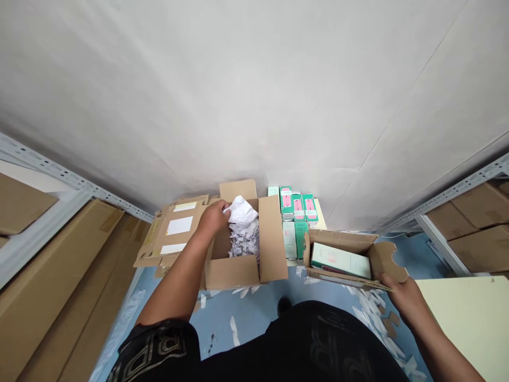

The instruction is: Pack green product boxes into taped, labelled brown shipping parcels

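My left hand [213, 216] is closed on a crumpled white sheet of paper [242, 210], held over an open cardboard box [234, 272]. Torn white paper scraps [244, 241] fill part of that box, and its flaps stand outward. Off to the right, my right hand [400, 289] grips the end flap of a smaller open carton [345, 240], which tilts a little. Inside the carton lies a pale green and white product box [340, 260]. Between the two cartons stand several green boxes with pink panels [298, 207].
Flattened cardboard with white labels [178, 225] is stacked left of the box. Metal shelves [79, 196] with large cartons stand at the left, more cartons [473, 212] at the right. Paper strips [376, 323] litter the blue floor. A pale yellow tabletop [465, 313] is at lower right.
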Demonstrator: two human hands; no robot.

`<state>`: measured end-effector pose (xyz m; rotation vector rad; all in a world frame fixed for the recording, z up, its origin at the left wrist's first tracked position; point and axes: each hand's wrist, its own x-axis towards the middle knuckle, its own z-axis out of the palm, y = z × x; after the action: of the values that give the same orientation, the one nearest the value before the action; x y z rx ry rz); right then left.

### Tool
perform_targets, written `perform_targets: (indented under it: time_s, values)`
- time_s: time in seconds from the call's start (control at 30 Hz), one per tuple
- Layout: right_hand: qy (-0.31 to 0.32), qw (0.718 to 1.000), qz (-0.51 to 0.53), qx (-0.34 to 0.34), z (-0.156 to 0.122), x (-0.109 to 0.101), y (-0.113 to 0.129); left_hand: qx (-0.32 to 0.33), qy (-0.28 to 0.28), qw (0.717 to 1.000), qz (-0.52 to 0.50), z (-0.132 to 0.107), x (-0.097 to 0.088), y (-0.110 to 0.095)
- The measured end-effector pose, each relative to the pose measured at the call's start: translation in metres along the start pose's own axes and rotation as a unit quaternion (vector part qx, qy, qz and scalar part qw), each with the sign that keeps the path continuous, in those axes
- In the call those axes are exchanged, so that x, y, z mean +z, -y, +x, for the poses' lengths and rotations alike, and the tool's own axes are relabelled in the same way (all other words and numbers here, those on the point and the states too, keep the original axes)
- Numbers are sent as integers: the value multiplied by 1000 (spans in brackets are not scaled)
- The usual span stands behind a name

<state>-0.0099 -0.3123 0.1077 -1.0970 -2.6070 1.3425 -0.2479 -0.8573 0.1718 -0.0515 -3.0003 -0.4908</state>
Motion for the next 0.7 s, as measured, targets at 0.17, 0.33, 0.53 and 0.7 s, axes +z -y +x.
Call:
perform_targets:
  time_s: [0.17,0.33,0.53,0.7]
  values:
    - [7,1000,-14,8,0,4,6,4,-99,994,-39,-20,-20,-23]
    - [12,1000,-6,3,3,7,-4,-68,-129,984,-101,-22,-18,-19]
    - [13,1000,-3,4,1,8,-15,-85,-175,927,-319,-34,-22,-27]
    - [4,1000,2,2,-5,12,-11,107,-198,909,-352,-69,-15,-107]
